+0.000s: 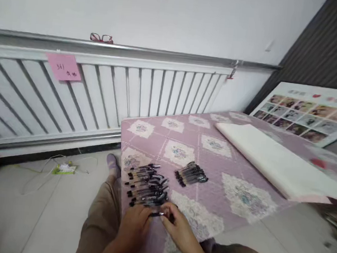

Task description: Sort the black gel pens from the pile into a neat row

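Note:
My left hand (134,222) and my right hand (178,226) meet at the near edge of a low table (242,164) covered in a pink patterned cloth. Together they pinch one black pen (157,214) between their fingertips. Just beyond the hands lies a spread row of several black pens (147,183). A smaller bunch of black pens (192,174) lies a little farther right on the cloth.
A folded white cloth (280,162) lies across the table's right side. A white slatted radiator cover (71,94) with a pink note (64,67) lines the wall, red glasses (102,38) on top. A photo board (308,113) leans at right. Cables and a small packet (63,168) lie on the floor.

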`<state>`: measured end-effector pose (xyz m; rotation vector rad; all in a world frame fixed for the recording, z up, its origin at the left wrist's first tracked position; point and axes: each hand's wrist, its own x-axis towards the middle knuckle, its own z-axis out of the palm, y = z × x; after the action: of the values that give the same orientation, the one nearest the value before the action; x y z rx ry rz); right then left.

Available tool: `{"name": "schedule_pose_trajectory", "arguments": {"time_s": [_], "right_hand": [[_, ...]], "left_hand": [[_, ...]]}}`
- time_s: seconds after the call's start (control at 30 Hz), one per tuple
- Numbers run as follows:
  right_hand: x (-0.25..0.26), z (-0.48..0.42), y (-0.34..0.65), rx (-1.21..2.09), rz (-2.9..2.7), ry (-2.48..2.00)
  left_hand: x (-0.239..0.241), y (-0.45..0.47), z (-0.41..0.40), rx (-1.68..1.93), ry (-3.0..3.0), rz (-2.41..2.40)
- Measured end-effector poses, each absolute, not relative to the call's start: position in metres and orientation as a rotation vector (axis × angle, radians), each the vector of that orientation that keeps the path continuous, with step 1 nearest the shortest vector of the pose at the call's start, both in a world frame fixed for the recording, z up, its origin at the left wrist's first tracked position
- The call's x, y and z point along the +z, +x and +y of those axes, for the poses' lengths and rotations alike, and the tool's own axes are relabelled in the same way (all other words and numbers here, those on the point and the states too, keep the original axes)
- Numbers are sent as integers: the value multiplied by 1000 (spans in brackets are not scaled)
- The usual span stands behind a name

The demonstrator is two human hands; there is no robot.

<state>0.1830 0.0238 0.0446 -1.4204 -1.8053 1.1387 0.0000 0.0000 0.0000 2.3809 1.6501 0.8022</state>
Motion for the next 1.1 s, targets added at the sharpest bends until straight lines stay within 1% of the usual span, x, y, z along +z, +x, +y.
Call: {"name": "schedule_pose_trajectory", "arguments": {"time_s": [0.2,0.53,0.77,1.1], "right_hand": [[37,24,179,908,-1938,-1458],[40,25,187,1112,-1833,-1362],[35,26,181,901,-1950,-1448],[42,25,185,1136,-1783,-1373]], "left_hand": [[5,0,0,783,2361,1645],[10,1,-1,789,2340,1629],[8,0,-1,775,2335,1628],[11,0,-1,754,2338,1628]]}}
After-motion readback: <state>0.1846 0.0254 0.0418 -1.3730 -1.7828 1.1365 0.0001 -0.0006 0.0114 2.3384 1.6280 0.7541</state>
